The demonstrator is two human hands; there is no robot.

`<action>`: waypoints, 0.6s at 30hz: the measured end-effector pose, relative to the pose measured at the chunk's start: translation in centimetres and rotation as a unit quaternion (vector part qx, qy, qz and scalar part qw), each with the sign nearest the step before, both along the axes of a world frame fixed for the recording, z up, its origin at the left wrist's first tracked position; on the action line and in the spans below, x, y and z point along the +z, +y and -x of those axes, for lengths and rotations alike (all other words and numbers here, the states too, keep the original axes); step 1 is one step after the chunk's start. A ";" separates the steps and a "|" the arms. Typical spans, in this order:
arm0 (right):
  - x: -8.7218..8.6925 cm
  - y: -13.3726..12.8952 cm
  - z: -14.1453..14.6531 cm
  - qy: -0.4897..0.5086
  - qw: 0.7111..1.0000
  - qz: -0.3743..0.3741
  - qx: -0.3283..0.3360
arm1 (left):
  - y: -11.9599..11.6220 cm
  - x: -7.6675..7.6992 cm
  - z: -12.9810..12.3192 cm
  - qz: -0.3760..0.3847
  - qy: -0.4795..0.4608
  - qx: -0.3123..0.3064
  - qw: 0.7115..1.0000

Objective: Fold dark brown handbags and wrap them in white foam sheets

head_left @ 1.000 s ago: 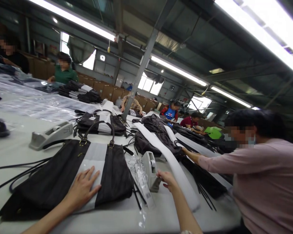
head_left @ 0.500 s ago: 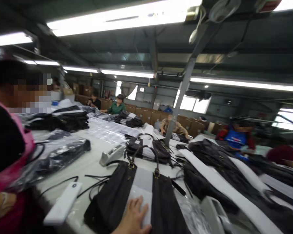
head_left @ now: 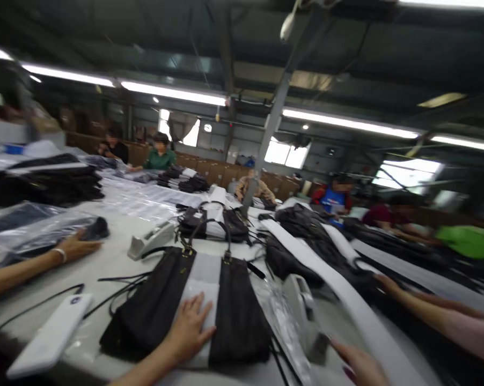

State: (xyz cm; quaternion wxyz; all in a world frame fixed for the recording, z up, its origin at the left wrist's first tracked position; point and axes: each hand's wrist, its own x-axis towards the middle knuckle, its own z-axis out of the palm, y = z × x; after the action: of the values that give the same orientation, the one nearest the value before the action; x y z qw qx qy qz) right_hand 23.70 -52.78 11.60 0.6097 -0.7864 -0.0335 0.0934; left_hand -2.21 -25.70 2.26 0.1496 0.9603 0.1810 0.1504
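A black handbag with two upright handles lies in front of me, a pale paper band around its middle. My left hand rests flat on that band, fingers spread. At the lower right, my right hand is partly in the frame, its finger stretched toward the end of a grey tape dispenser; nothing shows between finger and thumb. Crumpled clear plastic lies between the bag and the dispenser.
A second dispenser and a white device are on the left. More banded bags lie behind. Another person's hand touches plastic-wrapped goods at left; another person's arms reach in at right. A slanted post stands beyond.
The view has turned right and down. My right hand has come into view beside the dispenser. My left hand stays on the band. The neighbour's arm at left now reaches onto the table.
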 end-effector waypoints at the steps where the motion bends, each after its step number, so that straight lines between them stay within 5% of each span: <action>1: 0.0 -3.2 0.7 0.030 0.999 0.013 -0.024 | 0.0 -0.3 0.1 -0.013 -0.002 -0.003 1.000; 3: 0.4 -7.3 2.1 0.088 0.994 0.014 -0.059 | 0.5 -1.3 -0.3 -0.033 -0.015 -0.007 0.999; 5: 0.6 -8.6 2.8 0.117 0.990 -0.005 -0.083 | 1.0 -2.6 -0.7 -0.046 -0.023 -0.015 0.999; 8: 0.6 -7.9 2.9 0.123 0.988 -0.025 -0.094 | 1.3 -3.4 -0.7 -0.058 -0.025 -0.016 0.998; 18: -0.5 -7.8 3.7 0.143 0.985 -0.034 -0.093 | 1.0 -2.3 -0.4 -0.071 -0.019 -0.014 0.997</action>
State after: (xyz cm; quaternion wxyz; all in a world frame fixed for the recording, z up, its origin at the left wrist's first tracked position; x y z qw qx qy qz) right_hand 20.04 -60.57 11.05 0.6410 -0.7432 0.1239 0.1466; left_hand -1.83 -24.73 -0.06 0.0870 0.9680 0.1534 0.1786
